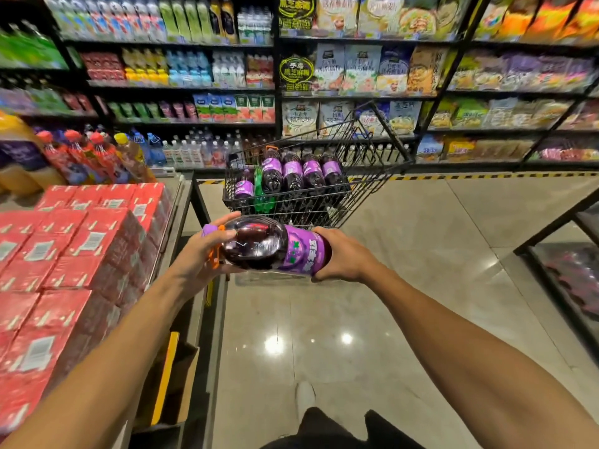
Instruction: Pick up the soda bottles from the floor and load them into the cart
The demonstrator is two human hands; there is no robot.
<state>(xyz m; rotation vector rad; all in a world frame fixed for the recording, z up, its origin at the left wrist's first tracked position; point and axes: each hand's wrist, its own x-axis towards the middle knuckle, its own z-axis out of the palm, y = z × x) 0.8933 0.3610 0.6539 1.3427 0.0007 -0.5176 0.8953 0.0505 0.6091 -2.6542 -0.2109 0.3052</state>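
Holding a purple soda bottle (272, 246) sideways in the air, both hands clamp it: the left hand (202, 251) grips the cap end, the right hand (343, 257) the base. Just beyond stands a wire cart (372, 170) containing purple bottles (293, 173) and a green bottle (259, 189). Red cartons (81, 247) are stacked at left.

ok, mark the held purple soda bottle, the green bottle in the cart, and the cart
held purple soda bottle (303, 251): head view, purple label.
green bottle (260, 193): head view, body behind wire.
cart (372, 150): head view, right wire wall.
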